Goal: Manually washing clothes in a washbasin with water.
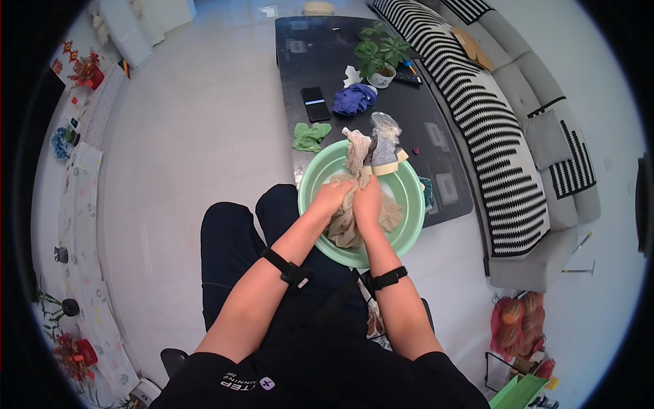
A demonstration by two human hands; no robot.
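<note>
One green basin [409, 225], three cloths, one potted plant [380, 58].

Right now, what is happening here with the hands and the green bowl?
A seated person grips a beige cloth with both hands, left hand and right hand side by side, over a light green basin. Part of the cloth hangs down into the basin and part stands up above the hands. The basin sits at the near end of a dark low table, where a green rag, a blue cloth, a phone and a potted plant also lie.
</note>
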